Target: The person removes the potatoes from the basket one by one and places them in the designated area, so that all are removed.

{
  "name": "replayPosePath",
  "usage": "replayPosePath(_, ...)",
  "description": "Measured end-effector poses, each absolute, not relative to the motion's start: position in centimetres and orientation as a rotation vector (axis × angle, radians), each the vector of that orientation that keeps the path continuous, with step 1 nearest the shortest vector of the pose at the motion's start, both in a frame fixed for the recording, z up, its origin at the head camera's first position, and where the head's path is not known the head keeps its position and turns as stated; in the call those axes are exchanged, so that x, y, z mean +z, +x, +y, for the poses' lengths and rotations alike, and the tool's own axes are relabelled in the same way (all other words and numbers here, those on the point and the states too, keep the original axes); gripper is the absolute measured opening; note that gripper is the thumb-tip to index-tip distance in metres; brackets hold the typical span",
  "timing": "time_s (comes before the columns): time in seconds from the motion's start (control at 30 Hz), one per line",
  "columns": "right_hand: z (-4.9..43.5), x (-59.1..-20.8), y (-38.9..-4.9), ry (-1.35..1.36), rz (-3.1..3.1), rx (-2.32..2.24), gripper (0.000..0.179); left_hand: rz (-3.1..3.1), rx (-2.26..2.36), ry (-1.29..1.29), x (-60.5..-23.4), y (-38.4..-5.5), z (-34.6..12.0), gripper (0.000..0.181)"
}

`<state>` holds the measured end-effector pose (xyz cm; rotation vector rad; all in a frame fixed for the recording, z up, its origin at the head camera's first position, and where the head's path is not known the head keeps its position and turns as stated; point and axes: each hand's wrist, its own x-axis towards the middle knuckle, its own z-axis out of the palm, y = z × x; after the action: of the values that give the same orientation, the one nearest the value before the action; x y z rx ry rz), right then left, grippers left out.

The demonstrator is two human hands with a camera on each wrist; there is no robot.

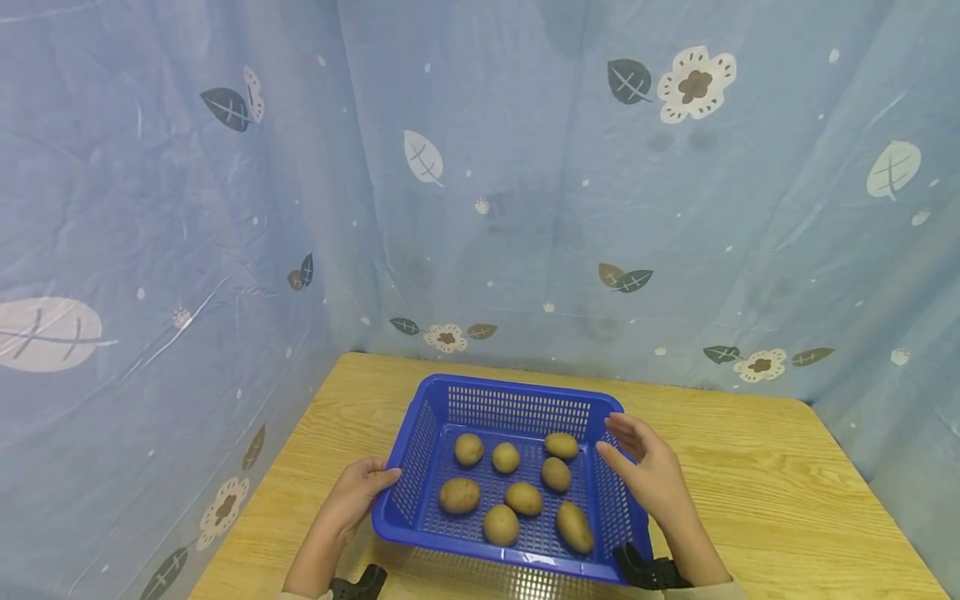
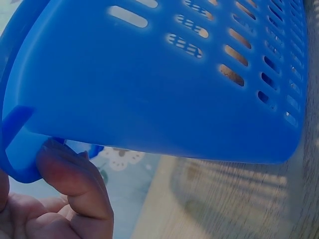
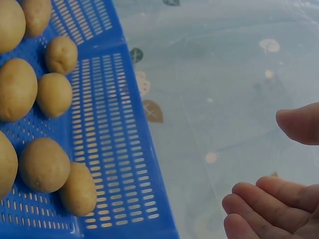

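A blue plastic basket (image 1: 517, 386) with slotted walls holds several potatoes (image 1: 460, 496), spread loosely over its floor. At the basket's left rim, my left hand (image 1: 351, 497) grips the edge, its thumb on top. The left wrist view shows curled fingers (image 2: 75, 194) under the lip, beside the basket's outer wall (image 2: 124, 89). My right hand (image 1: 652, 471) hovers by the right rim with thumb and fingers spread. In the right wrist view a gap separates that hand (image 3: 274, 211) from the basket rim (image 3: 130, 82), and it holds nothing.
The basket is over a light wood table (image 1: 765, 483), with table surface on both sides of it. Blue curtains (image 1: 517, 233) with a leaf and flower print hang behind the table and along its sides. Dark straps (image 1: 645, 571) circle both wrists.
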<state>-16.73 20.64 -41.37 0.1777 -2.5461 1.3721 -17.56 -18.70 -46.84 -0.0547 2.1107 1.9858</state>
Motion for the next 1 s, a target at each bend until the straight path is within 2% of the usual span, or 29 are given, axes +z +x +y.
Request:
replayPosePath(0.6,19.9,-40.5,-17.4,0.136,-2.595,1.393,0.057,2.110,1.985,-0.018,-46.9,-17.6,-18.7,0.040)
replayPosePath(1.0,19.4,-41.0,-19.1,0.090,-2.627,1.468,0.056,2.131,1.982,-0.039,-46.9,-17.6,-18.7,0.038)
